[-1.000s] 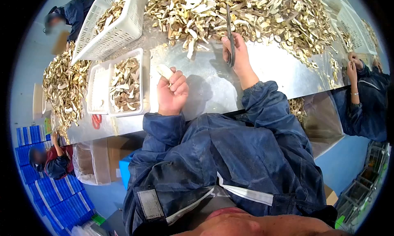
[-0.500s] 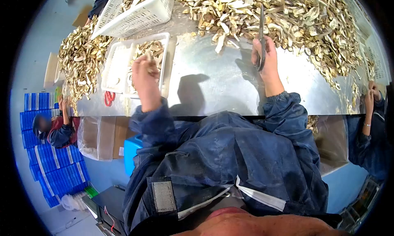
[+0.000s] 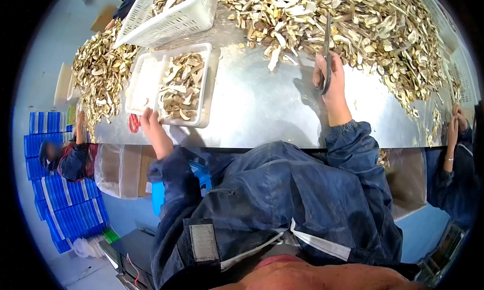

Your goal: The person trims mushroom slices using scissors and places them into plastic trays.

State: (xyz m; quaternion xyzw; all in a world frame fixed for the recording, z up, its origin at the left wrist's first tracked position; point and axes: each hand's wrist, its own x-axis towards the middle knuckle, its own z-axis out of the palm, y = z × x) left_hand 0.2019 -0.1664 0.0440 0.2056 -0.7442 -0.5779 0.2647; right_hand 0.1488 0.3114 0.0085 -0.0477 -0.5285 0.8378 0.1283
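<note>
My right hand (image 3: 335, 83) is closed around the handles of a pair of dark scissors (image 3: 327, 43), blades pointing away from me. At the near left corner of a white divided tray (image 3: 207, 63), my left hand (image 3: 157, 133) has its fingertips at the rim, fingers partly apart, nothing visible in them. Whether the fingers touch the rim I cannot tell. Sliced dried mushrooms (image 3: 181, 83) fill the tray's right compartment; its left one shows a small pale piece near my fingertips. Close to those fingers lies a red scissor-like handle (image 3: 133, 122).
A large heap of dried mushroom slices (image 3: 373, 28) covers the far right of the metal table (image 3: 252, 98); another heap (image 3: 101, 73) lies at the left. Behind the tray stands a white slotted basket (image 3: 176, 23). Other people's hands (image 3: 456, 119) work at the right and left edges.
My left hand has moved from above the tray's right compartment toward me and left, to the tray's near corner. My right hand still holds the scissors, slightly shifted.
</note>
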